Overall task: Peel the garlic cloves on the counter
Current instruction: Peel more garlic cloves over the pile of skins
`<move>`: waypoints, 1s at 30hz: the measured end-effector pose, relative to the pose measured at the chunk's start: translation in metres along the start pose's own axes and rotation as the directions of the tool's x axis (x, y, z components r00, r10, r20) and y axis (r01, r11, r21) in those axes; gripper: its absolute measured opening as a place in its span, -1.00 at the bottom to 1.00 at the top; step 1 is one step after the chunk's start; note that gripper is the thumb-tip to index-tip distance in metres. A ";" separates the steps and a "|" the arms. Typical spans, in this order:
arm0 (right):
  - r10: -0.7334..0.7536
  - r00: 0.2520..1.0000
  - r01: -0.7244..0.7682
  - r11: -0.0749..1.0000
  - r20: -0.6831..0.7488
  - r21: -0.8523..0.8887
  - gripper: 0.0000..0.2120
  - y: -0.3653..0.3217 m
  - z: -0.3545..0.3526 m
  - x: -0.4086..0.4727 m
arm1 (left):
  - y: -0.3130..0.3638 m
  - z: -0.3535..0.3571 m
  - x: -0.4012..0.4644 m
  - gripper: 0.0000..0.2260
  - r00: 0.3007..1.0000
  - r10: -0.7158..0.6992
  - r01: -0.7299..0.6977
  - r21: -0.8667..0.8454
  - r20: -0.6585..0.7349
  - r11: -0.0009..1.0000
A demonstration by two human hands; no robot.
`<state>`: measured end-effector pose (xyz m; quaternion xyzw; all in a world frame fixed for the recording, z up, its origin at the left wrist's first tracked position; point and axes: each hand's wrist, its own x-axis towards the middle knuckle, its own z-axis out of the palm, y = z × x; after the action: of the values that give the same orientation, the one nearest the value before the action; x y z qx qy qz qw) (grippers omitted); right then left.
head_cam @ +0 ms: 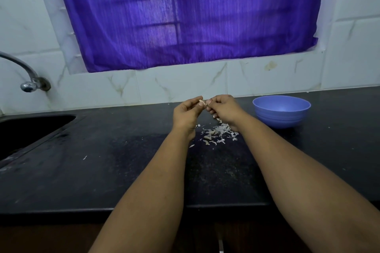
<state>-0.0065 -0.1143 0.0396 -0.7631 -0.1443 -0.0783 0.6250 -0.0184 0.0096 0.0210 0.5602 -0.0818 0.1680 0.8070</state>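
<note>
Wall: pale marbled tiles [181, 86] are running behind the counter; a stain is showing under the window
Window: a purple curtain [185, 16] is hanging over it; daylight is glowing through, showing dark bars
Counter: a black speckled counter [102, 170] is stretching across the view; its front edge is catching a faint sheen
Sink: a dark sink [26, 129] is sitting at the left; a metal tap [28, 82] is curving out from the wall above it
</note>
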 end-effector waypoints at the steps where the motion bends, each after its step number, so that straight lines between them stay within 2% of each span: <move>1: 0.001 1.000 -0.001 1.000 -0.010 0.001 -0.79 0.000 -0.001 0.000 | 0.000 0.000 0.000 -0.82 1.000 0.000 0.000 0.002 -0.001 1.000; 5: -0.012 0.999 0.010 0.998 -0.042 -0.059 -0.81 0.001 -0.005 0.003 | -0.001 -0.001 0.001 -0.84 1.000 0.009 -0.008 0.017 -0.018 1.000; 10: -0.095 0.987 0.048 0.943 -0.129 -0.328 -0.84 -0.002 -0.015 -0.001 | 0.002 0.002 -0.001 -0.88 0.999 -0.013 0.013 -0.007 -0.036 1.000; 14: -0.113 0.969 0.021 0.923 -0.219 -0.385 -0.92 -0.006 -0.022 -0.004 | 0.005 0.005 0.000 -0.83 0.997 -0.069 0.068 -0.029 -0.026 0.997; 17: -0.103 0.983 0.029 0.905 -0.151 -0.425 -0.88 -0.006 -0.024 -0.007 | 0.003 0.006 -0.001 -0.82 0.996 -0.087 0.087 0.003 -0.008 0.996; 20: -0.038 0.998 0.002 0.856 -0.059 -0.517 -0.98 -0.005 -0.024 -0.008 | 0.003 0.006 -0.002 -0.83 0.996 -0.088 0.088 0.020 0.002 0.996; 21: -0.020 0.999 -0.007 0.845 -0.045 -0.534 -0.96 -0.006 -0.023 -0.009 | 0.003 0.006 -0.002 -0.84 0.996 -0.088 0.088 0.027 0.002 0.996; 27: -0.014 0.994 -0.040 0.878 -0.110 -0.477 -0.91 -0.007 -0.020 -0.010 | -0.002 0.005 -0.001 -0.82 0.992 -0.114 0.120 0.149 -0.050 0.981; 30: 0.002 0.997 -0.039 0.890 -0.080 -0.455 -0.86 -0.005 -0.016 -0.010 | -0.003 0.003 0.000 -0.82 0.989 -0.127 0.140 0.217 -0.069 0.966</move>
<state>-0.0163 -0.1303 0.0446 -0.8864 -0.0896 -0.1328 0.4344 -0.0171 0.0056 0.0198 0.6461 -0.0028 0.1364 0.7510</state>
